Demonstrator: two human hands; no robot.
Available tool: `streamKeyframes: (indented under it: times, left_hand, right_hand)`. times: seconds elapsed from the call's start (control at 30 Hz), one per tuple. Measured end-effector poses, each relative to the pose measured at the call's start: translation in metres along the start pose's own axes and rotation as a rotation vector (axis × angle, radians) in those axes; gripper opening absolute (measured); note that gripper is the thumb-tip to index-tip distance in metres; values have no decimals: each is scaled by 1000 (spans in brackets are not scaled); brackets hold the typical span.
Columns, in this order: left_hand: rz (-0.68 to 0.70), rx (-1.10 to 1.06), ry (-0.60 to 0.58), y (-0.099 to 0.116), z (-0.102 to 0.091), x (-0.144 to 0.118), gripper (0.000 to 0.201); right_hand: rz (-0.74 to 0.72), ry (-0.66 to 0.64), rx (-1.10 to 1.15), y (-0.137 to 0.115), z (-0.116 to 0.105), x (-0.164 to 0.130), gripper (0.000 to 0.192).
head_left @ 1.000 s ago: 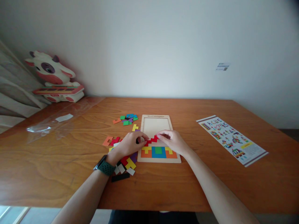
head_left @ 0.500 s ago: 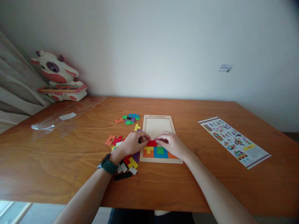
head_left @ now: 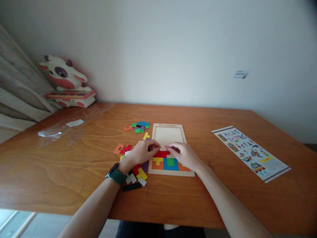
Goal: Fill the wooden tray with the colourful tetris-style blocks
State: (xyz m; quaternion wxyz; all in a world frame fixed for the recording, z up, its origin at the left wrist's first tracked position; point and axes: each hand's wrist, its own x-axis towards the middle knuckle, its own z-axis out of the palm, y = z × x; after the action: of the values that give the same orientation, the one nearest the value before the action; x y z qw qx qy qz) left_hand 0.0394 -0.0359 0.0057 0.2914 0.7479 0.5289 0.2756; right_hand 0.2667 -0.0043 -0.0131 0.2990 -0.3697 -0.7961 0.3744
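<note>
A pale wooden puzzle tray [head_left: 168, 135] lies in the middle of the table, its near rows filled with orange, yellow, blue and green pieces. A red piece [head_left: 161, 154] lies flat in the tray just above them. My left hand [head_left: 142, 152], with a dark green watch on its wrist, pinches the red piece's left end. My right hand [head_left: 184, 155] presses the piece's right end with its fingertips. Loose coloured pieces [head_left: 135, 173] lie under and beside my left hand.
A second heap of coloured pieces [head_left: 139, 127] lies left of the tray's far end. A printed pattern sheet [head_left: 250, 152] lies at the right. A clear plastic bag [head_left: 61, 129] and a cow-shaped toy [head_left: 64, 82] are at the far left.
The red piece has gone from tilted above the tray to lying flat in it. Both hands have stayed on its ends. The view has shifted a little to the left.
</note>
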Motion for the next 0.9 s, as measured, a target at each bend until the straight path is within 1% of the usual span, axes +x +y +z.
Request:
streamKeyframes:
  times: [0.1, 0.17, 0.2, 0.27, 0.33, 0.37, 0.4, 0.43, 0.5, 0.57, 0.63, 0.67, 0.77, 0.83, 0.9]
  left_hand:
    - [-10, -8, 4, -1, -2, 0, 26]
    - [-25, 23, 54, -3, -7, 1, 26]
    - [-41, 44, 99, -5, -11, 2, 27]
    - [-89, 69, 229, -8, -21, 3, 28]
    - [-125, 23, 353, -11, -30, 3, 32]
    - [-131, -18, 387, -12, -35, 3, 36]
    - [-134, -54, 397, -12, -39, 1, 39]
    - [-137, -73, 377, -12, -43, -1, 40]
    - [-150, -19, 277, -13, -53, -7, 40]
    - [-165, 159, 178, -15, -64, -16, 35]
    - [-193, 344, 153, -18, -79, -24, 30]
    - [-209, 406, 120, -20, -86, -27, 28]
    - [-260, 485, -102, -25, -103, -32, 24]
    - [-297, 525, -189, -28, -108, -32, 23]
    - [-320, 584, -192, -30, -106, -32, 27]
  right_hand:
    - [28, -3, 33, 0, 0, 0, 23]
    - [37, 15, 47, 0, 0, 0, 24]
    - [43, 26, 56, 0, 0, 0, 25]
    - [63, 51, 73, 1, -1, 1, 26]
    - [82, 73, 83, 1, -1, 2, 26]
    - [87, 79, 83, 1, -1, 3, 26]
    - [89, 83, 80, 1, -1, 3, 26]
    - [87, 83, 77, 1, -1, 3, 26]
    - [83, 85, 71, 1, -1, 3, 26]
    - [84, 90, 67, 2, 0, 3, 27]
    - [86, 91, 66, 2, 1, 2, 28]
    - [86, 88, 67, 2, 1, 2, 29]
    - [75, 75, 68, 2, 2, 2, 30]
    - [72, 69, 63, 2, 2, 2, 30]
    - [70, 61, 58, 2, 3, 2, 30]
